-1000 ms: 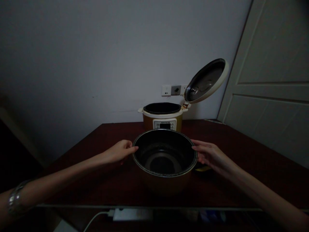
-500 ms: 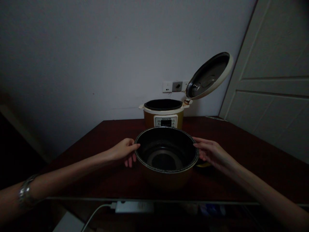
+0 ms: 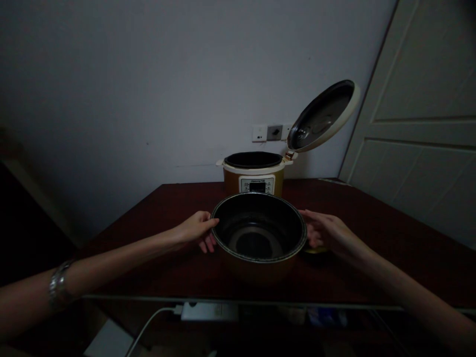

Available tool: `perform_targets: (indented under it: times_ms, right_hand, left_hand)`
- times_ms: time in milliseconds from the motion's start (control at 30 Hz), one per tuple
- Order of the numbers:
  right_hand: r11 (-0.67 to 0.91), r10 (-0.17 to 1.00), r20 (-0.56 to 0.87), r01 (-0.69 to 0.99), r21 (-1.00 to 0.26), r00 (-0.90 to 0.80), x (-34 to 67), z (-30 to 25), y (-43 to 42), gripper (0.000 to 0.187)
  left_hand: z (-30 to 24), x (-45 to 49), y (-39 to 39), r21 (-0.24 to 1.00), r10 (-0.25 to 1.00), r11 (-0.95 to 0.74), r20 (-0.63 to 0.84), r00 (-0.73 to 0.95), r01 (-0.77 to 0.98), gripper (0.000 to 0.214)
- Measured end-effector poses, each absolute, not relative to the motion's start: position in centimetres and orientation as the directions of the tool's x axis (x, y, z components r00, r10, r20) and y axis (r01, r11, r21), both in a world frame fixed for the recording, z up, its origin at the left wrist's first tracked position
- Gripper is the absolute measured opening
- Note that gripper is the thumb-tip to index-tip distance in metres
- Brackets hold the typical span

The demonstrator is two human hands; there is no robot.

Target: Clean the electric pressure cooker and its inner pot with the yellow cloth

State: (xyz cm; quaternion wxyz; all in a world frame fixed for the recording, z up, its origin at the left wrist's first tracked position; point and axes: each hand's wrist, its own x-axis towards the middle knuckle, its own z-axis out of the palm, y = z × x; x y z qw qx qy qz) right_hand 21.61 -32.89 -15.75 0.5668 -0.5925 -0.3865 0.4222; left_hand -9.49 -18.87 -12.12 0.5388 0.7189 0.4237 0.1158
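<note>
A dark inner pot (image 3: 256, 267) with a pale speckled rim faces up near the table's front edge, and nothing shows inside it. My left hand (image 3: 199, 228) pinches its left rim, thumb over the edge and fingers below on the outside. At the opposite side is my right hand (image 3: 325, 230), its fingers loosely bent and slightly blurred; the foremost fingertip meets the outer rim and no thumb lies over it. Behind the pot stands a brown and white electric cooker (image 3: 232, 181) with a dark opening. Its round lid (image 3: 323, 116) is raised, leaning right.
The dark red table (image 3: 178, 198) meets a pale wall with sockets (image 3: 274, 132). A yellow-edged dark object (image 3: 315, 251) lies beneath my right hand. Under the table edge are a white power strip (image 3: 210, 311) and its cable (image 3: 147, 325). A panelled door (image 3: 416, 148) stands right.
My right thumb has come off the rim, and that hand's fingers have shifted at the pot's side. The left hand keeps its pinch. The whole view has shifted slightly.
</note>
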Motion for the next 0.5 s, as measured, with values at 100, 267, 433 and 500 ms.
perform_targets:
  times_ms: [100, 267, 433, 500]
  right_hand:
    - [0.025, 0.901, 0.210, 0.437, -0.899, 0.380, 23.6, -16.7, -33.0, 0.038]
    - [0.221, 0.962, 0.254, 0.830, -0.513, -0.098, 25.3, -20.0, -33.7, 0.043]
    - [0.212, 0.959, 0.239, 0.943, -0.256, -0.151, 26.3, -23.1, -34.8, 0.042]
    - [0.168, 0.961, 0.246, 0.971, -0.169, -0.123, 27.7, -23.4, -35.2, 0.040]
  left_hand:
    - [-12.0, -9.5, -19.0, 0.877, 0.740, -0.062, -0.280, 0.611, 0.476, 0.025]
    - [-12.1, -9.5, -19.1, 0.881, 0.750, -0.035, -0.288, 0.595, 0.471, 0.022]
    - [-12.3, -9.4, -19.0, 0.879, 0.750, -0.022, -0.300, 0.589, 0.476, 0.024]
    - [-12.3, -9.4, -18.9, 0.877, 0.746, -0.025, -0.303, 0.593, 0.480, 0.025]
